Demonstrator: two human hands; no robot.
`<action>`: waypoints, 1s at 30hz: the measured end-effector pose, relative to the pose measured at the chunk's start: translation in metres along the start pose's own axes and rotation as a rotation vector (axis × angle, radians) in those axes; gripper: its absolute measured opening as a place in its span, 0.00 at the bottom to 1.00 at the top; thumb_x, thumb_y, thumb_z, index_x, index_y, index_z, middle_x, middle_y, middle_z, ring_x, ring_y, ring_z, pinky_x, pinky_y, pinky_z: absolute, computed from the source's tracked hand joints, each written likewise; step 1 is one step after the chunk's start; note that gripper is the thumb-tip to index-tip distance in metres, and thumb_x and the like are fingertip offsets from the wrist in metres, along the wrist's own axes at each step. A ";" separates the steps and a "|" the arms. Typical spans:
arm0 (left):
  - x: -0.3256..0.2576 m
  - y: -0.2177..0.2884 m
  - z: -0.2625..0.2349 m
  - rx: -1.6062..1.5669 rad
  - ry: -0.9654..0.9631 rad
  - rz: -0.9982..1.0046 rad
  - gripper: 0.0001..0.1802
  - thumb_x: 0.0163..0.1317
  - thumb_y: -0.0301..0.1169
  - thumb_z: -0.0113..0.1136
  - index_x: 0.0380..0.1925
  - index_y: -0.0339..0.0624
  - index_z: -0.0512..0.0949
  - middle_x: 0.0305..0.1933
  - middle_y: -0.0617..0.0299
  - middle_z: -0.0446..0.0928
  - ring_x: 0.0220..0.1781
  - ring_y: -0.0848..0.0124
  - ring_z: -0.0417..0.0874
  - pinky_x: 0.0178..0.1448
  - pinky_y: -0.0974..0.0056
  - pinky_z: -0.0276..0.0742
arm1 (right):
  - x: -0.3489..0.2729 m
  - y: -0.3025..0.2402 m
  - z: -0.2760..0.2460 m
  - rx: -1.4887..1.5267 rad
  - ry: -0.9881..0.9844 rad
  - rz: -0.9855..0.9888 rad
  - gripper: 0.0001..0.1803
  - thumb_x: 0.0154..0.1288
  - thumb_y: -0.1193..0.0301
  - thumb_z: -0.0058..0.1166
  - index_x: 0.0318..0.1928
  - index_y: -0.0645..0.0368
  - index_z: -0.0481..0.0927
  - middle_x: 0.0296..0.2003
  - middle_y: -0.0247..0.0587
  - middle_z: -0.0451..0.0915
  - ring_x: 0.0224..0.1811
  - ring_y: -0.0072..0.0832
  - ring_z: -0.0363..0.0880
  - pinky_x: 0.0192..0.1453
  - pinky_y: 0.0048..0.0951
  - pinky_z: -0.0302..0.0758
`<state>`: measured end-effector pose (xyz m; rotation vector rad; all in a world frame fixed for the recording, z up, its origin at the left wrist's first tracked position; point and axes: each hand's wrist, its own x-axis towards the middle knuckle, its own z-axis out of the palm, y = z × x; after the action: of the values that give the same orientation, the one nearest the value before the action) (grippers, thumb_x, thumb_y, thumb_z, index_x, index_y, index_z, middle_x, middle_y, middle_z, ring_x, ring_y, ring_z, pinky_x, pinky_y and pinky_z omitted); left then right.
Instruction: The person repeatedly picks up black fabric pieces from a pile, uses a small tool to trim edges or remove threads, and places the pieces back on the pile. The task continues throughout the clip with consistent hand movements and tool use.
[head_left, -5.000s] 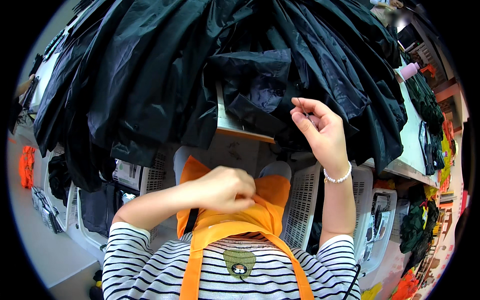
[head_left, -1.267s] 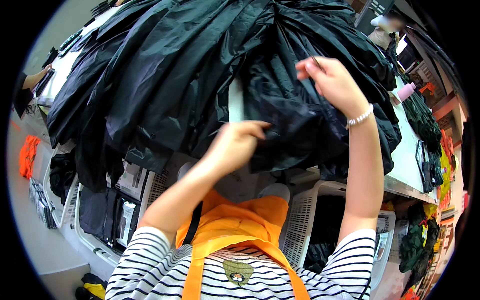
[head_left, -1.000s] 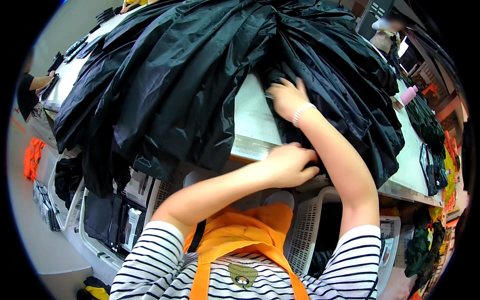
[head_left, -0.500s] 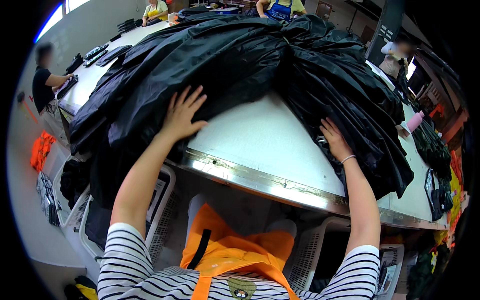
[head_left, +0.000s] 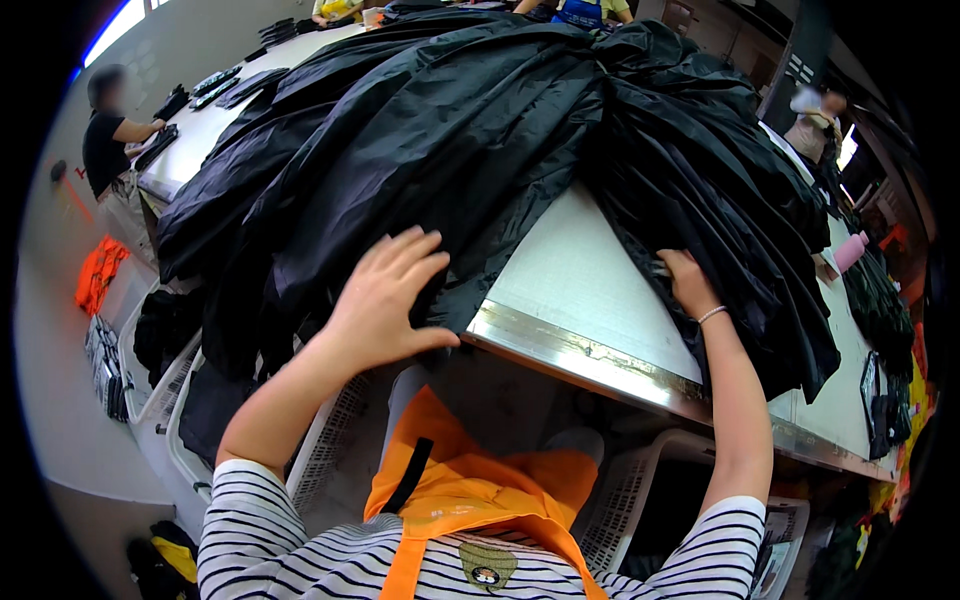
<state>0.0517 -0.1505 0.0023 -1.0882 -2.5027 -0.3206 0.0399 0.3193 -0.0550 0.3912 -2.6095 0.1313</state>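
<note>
A large heap of thin, shiny black fabric [head_left: 400,150] is spread over the white table [head_left: 570,270] in front of me, gathered at a point near its far middle. Its folds fan out left and right and hang over the near edge. A wedge of bare tabletop shows between the two sides. My left hand [head_left: 385,300] is at the near edge of the left folds, fingers spread and thumb out, holding nothing. On the inner edge of the right folds, my right hand [head_left: 690,285] has its fingers bent around the fabric.
White plastic baskets [head_left: 620,500] stand under the table's metal edge [head_left: 590,362]. A pink bottle [head_left: 850,252] is at the right. One person [head_left: 110,150] works at the far left, others across the table and at right. Orange cloth [head_left: 100,272] hangs at left.
The left folds have come toward me and rightward, narrowing the bare wedge. My left hand has moved nearer to me, off the fabric's top. My right hand's fingers have curled in.
</note>
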 end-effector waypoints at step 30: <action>0.013 -0.009 0.039 -0.050 0.015 0.024 0.36 0.46 0.32 0.64 0.61 0.44 0.70 0.70 0.46 0.61 0.73 0.51 0.58 0.76 0.49 0.51 | -0.075 -0.181 -0.081 0.573 -0.299 0.126 0.34 0.43 0.81 0.57 0.58 0.59 0.75 0.62 0.47 0.72 0.58 0.43 0.76 0.58 0.27 0.73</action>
<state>0.0264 -0.1343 -0.0271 -1.1306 -2.4787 -0.3846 0.1939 0.1791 -0.0168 0.4665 -2.8538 0.9416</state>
